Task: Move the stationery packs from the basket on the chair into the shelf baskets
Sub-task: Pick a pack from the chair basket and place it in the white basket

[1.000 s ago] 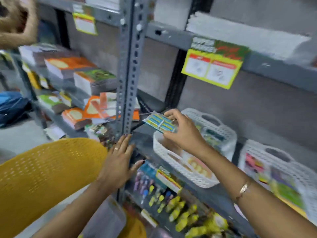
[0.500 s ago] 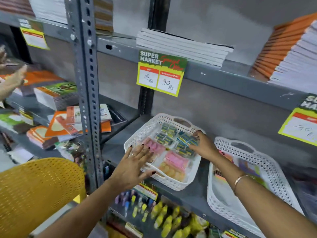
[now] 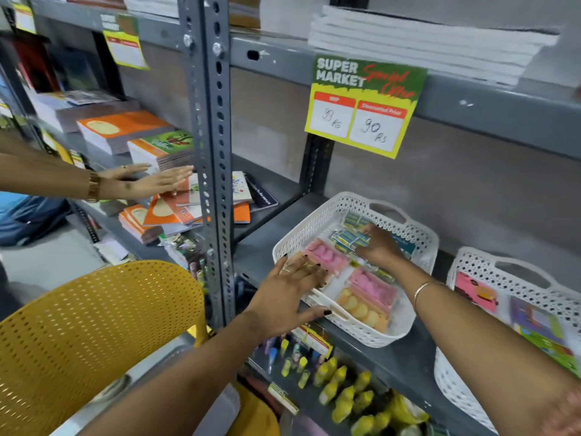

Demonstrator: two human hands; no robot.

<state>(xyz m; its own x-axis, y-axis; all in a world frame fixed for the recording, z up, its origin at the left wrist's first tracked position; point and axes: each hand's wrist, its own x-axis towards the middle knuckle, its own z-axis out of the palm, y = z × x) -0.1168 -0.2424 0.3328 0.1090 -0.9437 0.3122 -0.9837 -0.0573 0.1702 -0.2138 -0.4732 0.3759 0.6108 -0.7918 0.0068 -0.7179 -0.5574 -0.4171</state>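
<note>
1. Your right hand (image 3: 379, 247) pinches a blue-and-yellow pack (image 3: 349, 240) near the back edge of the white basket (image 3: 317, 221).
2. Your left hand (image 3: 289, 294) lies open, fingers spread, on the basket's front-left rim.

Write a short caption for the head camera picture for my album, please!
Right hand setting blue-yellow packs into a white shelf basket while the left hand steadies its edge.
</note>
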